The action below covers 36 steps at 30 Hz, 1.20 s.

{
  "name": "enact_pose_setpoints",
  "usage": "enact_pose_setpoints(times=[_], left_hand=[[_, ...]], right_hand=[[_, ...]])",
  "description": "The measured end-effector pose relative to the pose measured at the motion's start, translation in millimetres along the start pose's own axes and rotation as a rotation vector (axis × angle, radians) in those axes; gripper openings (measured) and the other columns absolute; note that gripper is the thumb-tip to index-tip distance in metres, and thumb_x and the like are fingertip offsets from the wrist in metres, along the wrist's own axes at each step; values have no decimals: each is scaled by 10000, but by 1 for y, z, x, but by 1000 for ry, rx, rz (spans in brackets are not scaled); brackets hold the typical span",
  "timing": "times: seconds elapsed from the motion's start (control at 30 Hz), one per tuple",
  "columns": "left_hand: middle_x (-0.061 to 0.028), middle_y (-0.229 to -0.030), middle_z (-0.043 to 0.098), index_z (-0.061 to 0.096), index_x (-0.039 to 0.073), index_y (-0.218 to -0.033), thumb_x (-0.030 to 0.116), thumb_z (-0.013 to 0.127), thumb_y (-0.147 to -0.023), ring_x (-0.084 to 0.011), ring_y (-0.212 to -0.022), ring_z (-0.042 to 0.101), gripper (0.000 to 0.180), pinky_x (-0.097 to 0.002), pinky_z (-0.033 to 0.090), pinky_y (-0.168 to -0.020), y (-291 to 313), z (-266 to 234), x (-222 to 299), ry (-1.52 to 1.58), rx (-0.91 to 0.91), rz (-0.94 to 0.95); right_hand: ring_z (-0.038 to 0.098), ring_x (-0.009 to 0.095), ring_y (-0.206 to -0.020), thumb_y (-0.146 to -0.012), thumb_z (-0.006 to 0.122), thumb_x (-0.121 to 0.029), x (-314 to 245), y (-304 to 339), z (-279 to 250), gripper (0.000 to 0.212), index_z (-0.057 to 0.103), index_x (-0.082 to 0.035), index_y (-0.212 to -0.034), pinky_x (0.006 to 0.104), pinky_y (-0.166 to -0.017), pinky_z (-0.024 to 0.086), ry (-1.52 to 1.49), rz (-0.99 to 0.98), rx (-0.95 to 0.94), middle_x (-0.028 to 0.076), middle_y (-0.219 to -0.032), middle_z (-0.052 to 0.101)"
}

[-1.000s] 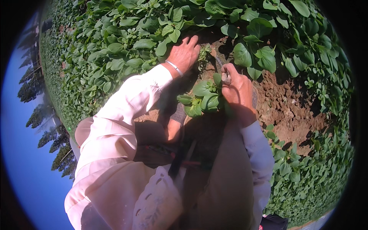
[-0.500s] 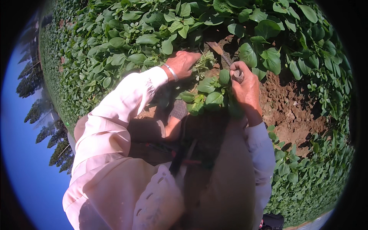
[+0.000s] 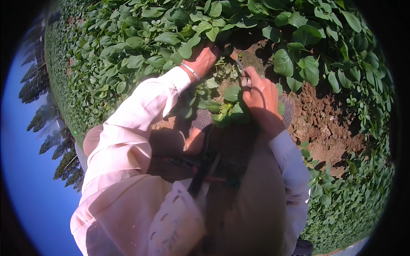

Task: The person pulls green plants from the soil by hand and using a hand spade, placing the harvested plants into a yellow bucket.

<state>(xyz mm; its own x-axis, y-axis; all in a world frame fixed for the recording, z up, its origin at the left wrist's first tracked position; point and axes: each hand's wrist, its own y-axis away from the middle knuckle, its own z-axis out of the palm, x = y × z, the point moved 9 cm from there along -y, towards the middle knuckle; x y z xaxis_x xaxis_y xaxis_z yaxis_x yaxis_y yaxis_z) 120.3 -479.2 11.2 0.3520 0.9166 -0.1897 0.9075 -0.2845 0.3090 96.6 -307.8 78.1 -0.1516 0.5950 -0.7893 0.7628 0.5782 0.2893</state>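
Note:
My right hand (image 3: 261, 93) is closed round the handle of a hand weeder (image 3: 240, 65), a small tool with a thin metal shank and a narrow flat blade. The blade points up and left at the soil among the plants. Close to its tip, my left hand (image 3: 201, 59) reaches under broad green leaves, which cover its fingers. A small pale-green weed (image 3: 222, 70) stands between the two hands. Just below it, a leafy green plant (image 3: 230, 94) grows in front of my knees, partly covered by my right hand.
Dense leafy crop (image 3: 128, 47) spreads on the left and far side. Broken brown soil (image 3: 326, 121) lies to the right, with more plants (image 3: 337, 205) beyond it. My shoe (image 3: 202, 120) is close to the near plant. Trees (image 3: 36, 85) stand far left.
My left hand has moved farther away, in under the leaves. My right hand has shifted left with the hand weeder, and the blade has come closer to the left hand.

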Motion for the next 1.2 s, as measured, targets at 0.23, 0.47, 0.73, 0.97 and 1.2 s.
enact_pose_setpoints(times=[0.23,0.47,0.73,0.97,1.2], left_hand=[[-249,-927,630,501,-41,-1252,34,579,-772,-395,-784,630,493,-444,514,-692,-7,15,-10,260,29,3],[-176,-934,631,587,1,-943,66,510,-827,-376,-872,609,153,-438,504,-736,-9,-26,-11,386,122,-24],[-187,-1106,606,506,61,-1259,68,599,-742,-365,-984,592,525,-475,470,-800,42,-21,4,373,62,96],[-71,-919,618,604,95,-912,146,630,-723,-248,-844,622,197,-459,444,-761,50,-44,33,376,-109,315],[-139,-1015,608,613,44,-1060,116,571,-772,-337,-911,555,299,-455,455,-675,31,-32,-13,239,30,-31]], right_hand=[[610,445,-779,-728,613,-33,4,-22,5,309,564,-107,-1025,485,-664,479,-36,0,-7,218,-767,637],[601,414,-723,-776,596,-46,14,-26,14,206,593,-109,-972,424,-652,481,-188,76,57,198,-741,617],[608,380,-665,-801,632,-115,31,-17,3,147,608,-98,-946,385,-628,483,-392,202,32,185,-699,611],[587,405,-660,-739,631,-40,28,10,-6,244,585,-111,-968,425,-609,464,-280,119,-47,173,-654,582],[603,437,-709,-706,586,-49,8,1,16,355,559,-129,-1051,499,-630,462,-165,-38,-43,193,-707,612]])
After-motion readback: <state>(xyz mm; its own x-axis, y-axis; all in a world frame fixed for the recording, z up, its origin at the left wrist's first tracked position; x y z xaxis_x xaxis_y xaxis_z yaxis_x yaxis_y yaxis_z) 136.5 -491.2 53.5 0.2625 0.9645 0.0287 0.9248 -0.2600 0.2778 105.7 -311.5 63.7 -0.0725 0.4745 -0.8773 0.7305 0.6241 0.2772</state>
